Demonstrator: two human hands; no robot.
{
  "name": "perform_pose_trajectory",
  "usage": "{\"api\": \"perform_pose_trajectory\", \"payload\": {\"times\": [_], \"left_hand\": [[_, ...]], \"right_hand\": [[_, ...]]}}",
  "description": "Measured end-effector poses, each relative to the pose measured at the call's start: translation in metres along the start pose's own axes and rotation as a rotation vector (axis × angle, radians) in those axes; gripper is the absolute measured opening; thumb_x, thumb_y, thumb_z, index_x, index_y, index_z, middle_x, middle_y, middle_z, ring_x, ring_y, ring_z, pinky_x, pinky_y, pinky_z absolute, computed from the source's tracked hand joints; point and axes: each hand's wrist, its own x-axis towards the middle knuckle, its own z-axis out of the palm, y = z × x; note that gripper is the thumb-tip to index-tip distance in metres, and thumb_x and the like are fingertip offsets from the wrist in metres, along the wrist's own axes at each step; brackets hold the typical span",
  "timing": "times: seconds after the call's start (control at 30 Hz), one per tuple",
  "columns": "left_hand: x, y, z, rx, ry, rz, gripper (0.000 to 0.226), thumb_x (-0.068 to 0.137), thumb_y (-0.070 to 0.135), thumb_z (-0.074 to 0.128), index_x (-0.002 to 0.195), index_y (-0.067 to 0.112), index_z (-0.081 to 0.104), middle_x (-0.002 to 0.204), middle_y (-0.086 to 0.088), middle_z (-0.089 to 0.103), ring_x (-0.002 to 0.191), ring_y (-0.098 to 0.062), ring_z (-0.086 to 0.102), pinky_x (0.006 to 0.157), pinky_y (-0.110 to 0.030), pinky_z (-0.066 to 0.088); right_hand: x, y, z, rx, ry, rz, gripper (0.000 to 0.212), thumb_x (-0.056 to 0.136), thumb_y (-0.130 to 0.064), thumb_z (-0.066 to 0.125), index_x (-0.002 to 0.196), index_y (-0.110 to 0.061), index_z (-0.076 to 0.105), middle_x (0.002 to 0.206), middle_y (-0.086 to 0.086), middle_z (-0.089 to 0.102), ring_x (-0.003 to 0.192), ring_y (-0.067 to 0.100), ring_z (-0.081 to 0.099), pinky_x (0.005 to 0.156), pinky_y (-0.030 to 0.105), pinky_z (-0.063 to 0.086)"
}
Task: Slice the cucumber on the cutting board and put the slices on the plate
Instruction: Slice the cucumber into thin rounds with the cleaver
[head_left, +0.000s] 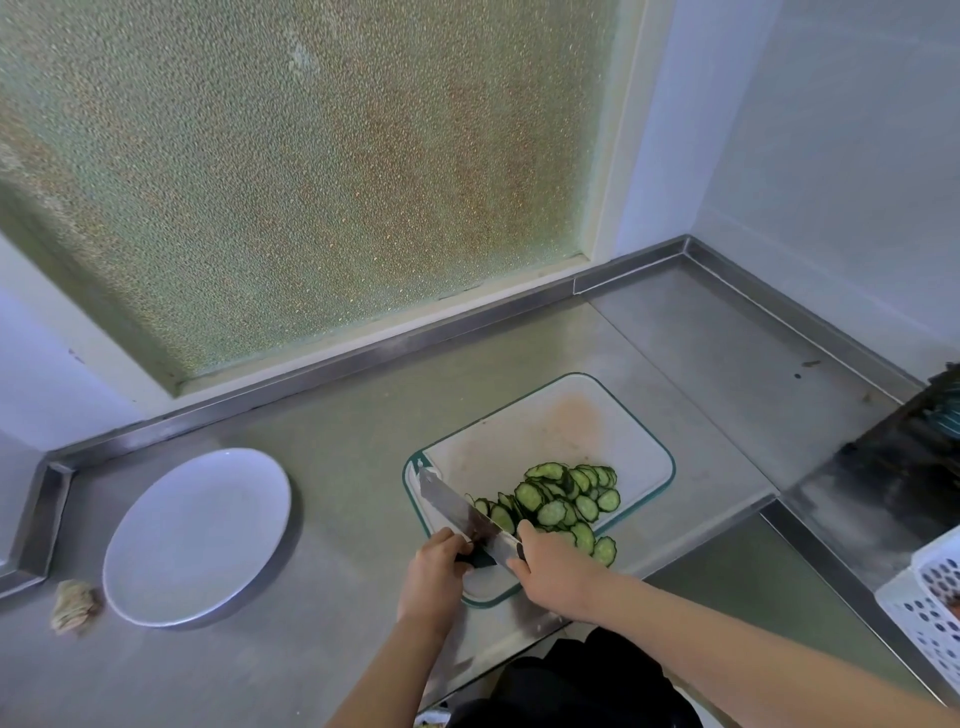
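The cucumber is already cut: the cucumber slices (563, 501) lie in a loose overlapping heap on the near right part of the cutting board (545, 421), and one or two of them sit at the near edge of the board, perhaps a little over it. No whole piece of cucumber is visible, so I judge the slicing is finished and the moving step begins. The left hand (434, 571) grips the black handle (475, 560) of the cleaver (452, 506), its fingers (452, 545) wrapped closely round it. The wide blade lies low and slanted across the left side of the board, its edge turned toward the heap; probably it serves here as a scoop. The right hand (550, 569) is just beside the blade on the side of the slices and touches the nearest ones, with the thumb pointing up. It seems to push the slices toward the blade, but most of its fingers are hidden, so I cannot tell whether they are straight or curled. The white plate (197, 535) stands well apart to the left on the steel surface (337, 457) and carries nothing yet. For this reason the load must cross a stretch of bare surface, and thin wet slices can slip off the blade on the way.
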Motion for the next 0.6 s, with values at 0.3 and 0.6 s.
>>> {"api": "perform_pose_trajectory", "payload": {"times": [0.3, 0.6], "left_hand": [[-0.002, 0.003, -0.001, -0.003, 0.006, 0.052, 0.027, 0.055, -0.016, 0.063, 0.077, 0.000, 0.067, 0.071, 0.004, 0.047, 0.065, -0.013, 0.046, 0.055, -0.009, 0.028], [0.000, 0.004, -0.006, -0.025, -0.012, 0.050, 0.029, 0.057, -0.015, 0.058, 0.077, 0.003, 0.067, 0.073, 0.005, 0.050, 0.067, -0.012, 0.048, 0.055, -0.004, 0.032]], "right_hand": [[0.016, -0.012, 0.009, 0.006, -0.038, 0.075, 0.031, 0.100, -0.024, 0.037, 0.121, -0.001, 0.036, 0.108, 0.020, 0.056, 0.080, 0.027, 0.051, 0.052, 0.031, 0.032], [0.004, 0.008, 0.010, 0.028, -0.080, 0.058, 0.018, 0.099, -0.024, 0.039, 0.105, -0.008, 0.035, 0.104, 0.022, 0.057, 0.085, 0.027, 0.055, 0.054, 0.031, 0.031]]}}
